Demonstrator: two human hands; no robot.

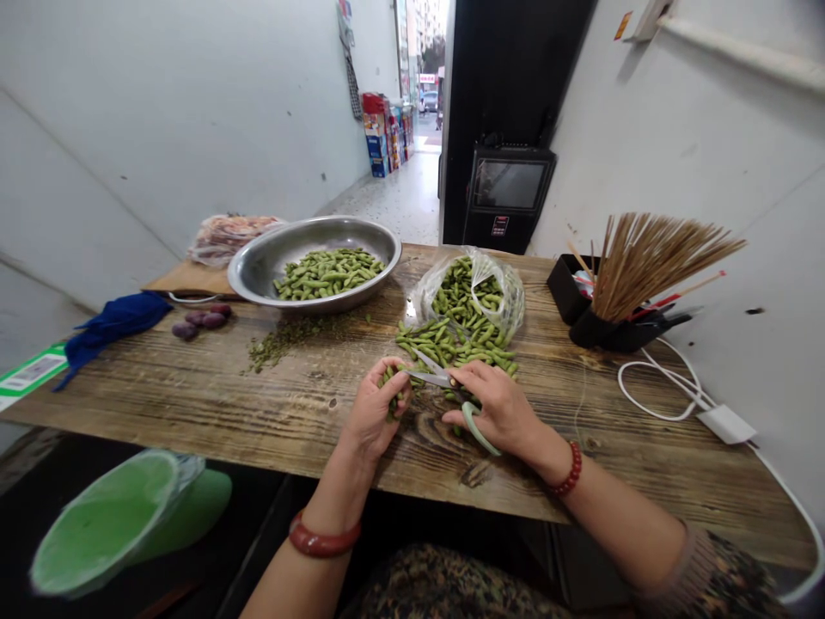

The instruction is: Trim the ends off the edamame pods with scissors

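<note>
Green pods [429, 340] spill from a clear bag [514, 297] near the worktop's [290, 413] far edge! Nearer the front edge, the left hand [374, 404] is closed around a few, the right hand [499, 406] clamped on scissors [433, 377], blades parted, right beside the left thumb.

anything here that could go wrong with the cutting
The scissors are open, one blade close to the left hand's fingertips, so a slip might nick them. The open plastic bag already has green pods spilling from its mouth, so a bump could scatter more. The green scraps lie near the metal bowl and might get mixed in with its pods.
</note>
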